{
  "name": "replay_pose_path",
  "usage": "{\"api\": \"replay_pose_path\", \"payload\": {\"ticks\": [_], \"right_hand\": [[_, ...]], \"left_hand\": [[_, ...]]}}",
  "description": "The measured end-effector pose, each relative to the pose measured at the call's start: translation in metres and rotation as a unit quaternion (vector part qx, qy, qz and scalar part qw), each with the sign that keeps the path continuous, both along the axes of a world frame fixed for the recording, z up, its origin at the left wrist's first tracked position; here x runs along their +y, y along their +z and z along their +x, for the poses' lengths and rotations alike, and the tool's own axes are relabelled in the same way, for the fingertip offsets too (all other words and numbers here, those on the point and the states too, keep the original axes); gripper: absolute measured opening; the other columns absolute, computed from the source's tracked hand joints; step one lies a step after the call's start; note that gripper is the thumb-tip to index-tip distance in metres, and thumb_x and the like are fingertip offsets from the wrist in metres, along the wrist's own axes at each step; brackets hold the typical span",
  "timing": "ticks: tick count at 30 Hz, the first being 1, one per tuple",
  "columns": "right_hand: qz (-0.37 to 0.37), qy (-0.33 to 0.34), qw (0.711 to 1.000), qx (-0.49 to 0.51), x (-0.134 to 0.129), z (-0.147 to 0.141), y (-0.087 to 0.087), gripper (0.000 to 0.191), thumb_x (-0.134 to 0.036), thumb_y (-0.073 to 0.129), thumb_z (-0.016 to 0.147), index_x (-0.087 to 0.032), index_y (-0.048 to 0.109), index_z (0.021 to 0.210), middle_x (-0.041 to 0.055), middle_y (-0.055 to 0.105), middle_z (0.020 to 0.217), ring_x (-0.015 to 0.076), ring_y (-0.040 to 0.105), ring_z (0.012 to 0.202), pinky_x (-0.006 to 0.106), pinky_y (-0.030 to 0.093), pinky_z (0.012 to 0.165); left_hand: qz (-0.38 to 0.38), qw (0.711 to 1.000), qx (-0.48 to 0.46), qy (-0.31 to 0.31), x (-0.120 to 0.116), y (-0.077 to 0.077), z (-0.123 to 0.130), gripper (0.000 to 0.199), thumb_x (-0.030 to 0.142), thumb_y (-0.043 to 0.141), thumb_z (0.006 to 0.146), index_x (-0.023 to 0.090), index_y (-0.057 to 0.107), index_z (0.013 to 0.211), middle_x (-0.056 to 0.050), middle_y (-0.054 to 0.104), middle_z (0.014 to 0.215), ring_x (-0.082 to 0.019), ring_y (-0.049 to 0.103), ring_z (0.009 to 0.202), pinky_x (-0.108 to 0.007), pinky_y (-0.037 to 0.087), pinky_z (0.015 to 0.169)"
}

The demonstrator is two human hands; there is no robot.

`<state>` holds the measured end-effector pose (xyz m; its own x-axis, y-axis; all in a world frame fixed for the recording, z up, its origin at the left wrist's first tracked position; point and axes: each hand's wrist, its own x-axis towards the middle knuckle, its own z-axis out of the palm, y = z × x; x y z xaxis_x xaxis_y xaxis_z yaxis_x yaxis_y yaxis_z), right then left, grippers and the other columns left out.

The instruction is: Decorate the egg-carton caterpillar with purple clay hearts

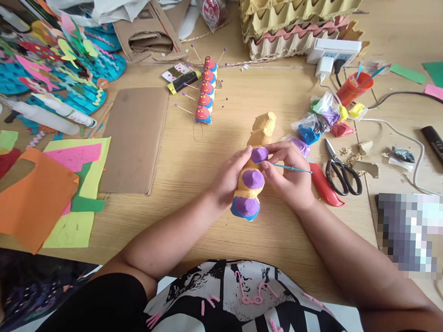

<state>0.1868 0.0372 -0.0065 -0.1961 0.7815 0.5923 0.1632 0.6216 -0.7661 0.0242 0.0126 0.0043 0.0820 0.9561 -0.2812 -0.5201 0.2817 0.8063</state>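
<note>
A strip cut from an egg carton (263, 133), yellowish with bumps, is held upright-lengthwise above the table. Purple clay (253, 179) covers several of its lower bumps, and blue clay (237, 208) rims the lowest one. My left hand (231, 175) is closed around the strip's left side, thumb near the uppermost purple patch. In my right hand (289, 174) a thin blue modelling tool (293, 168) is pinched, its tip at the edge of that patch. Farther back stands a finished-looking caterpillar (206, 89) in red and blue clay with purple-tipped sticks.
Scissors (341, 171) and a red cutter (325, 186) lie right of my hand. Bagged clay (308, 134), an orange cup (355, 88) and a power strip (332, 51) are behind. Egg trays (297, 22) are stacked at the back. Cardboard (132, 140) and coloured sheets (29, 197) lie left.
</note>
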Motion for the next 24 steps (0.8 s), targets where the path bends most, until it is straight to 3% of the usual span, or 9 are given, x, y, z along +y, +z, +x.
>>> {"api": "replay_pose_path", "payload": {"ticks": [4, 12, 18, 24], "right_hand": [[-0.007, 0.018, 1.000, -0.011, 0.0005, 0.0017, -0.0005, 0.018, -0.032, 0.080, 0.099, -0.027, 0.068, 0.087, 0.0072, 0.081, 0.115, 0.0268, 0.077, 0.108, 0.051, 0.063, 0.095], [-0.019, 0.043, 0.999, -0.010, 0.0015, 0.0033, 0.0008, 0.020, -0.036, 0.081, 0.099, -0.027, 0.069, 0.086, 0.0074, 0.080, 0.116, 0.0276, 0.077, 0.110, 0.051, 0.062, 0.098], [-0.033, 0.042, 0.998, -0.015, 0.0007, 0.0031, 0.0019, 0.023, -0.042, 0.080, 0.099, -0.027, 0.069, 0.086, 0.0084, 0.081, 0.121, 0.0288, 0.076, 0.118, 0.052, 0.063, 0.104], [-0.015, 0.034, 0.999, -0.018, 0.0005, 0.0025, 0.0015, 0.018, -0.036, 0.078, 0.100, -0.028, 0.068, 0.087, 0.0079, 0.082, 0.119, 0.0280, 0.078, 0.114, 0.052, 0.064, 0.100]], "left_hand": [[0.018, 1.000, -0.004, 0.003, -0.0003, 0.0025, -0.0015, 0.038, 0.058, 0.083, 0.092, 0.021, 0.078, 0.089, -0.003, 0.078, 0.088, -0.015, 0.072, 0.079, -0.027, 0.055, 0.071], [0.003, 0.998, 0.046, 0.051, 0.0042, 0.0072, -0.0022, 0.044, 0.062, 0.092, 0.081, 0.023, 0.073, 0.075, -0.002, 0.077, 0.078, -0.018, 0.072, 0.072, -0.031, 0.055, 0.068], [0.029, 0.998, 0.040, 0.049, 0.0050, 0.0041, -0.0039, 0.050, 0.061, 0.096, 0.074, 0.019, 0.069, 0.072, -0.003, 0.079, 0.082, -0.013, 0.072, 0.071, -0.026, 0.055, 0.068], [0.018, 0.998, 0.048, 0.042, 0.0054, 0.0058, -0.0045, 0.049, 0.060, 0.096, 0.077, 0.019, 0.069, 0.071, -0.002, 0.077, 0.079, -0.012, 0.070, 0.068, -0.026, 0.053, 0.065]]}}
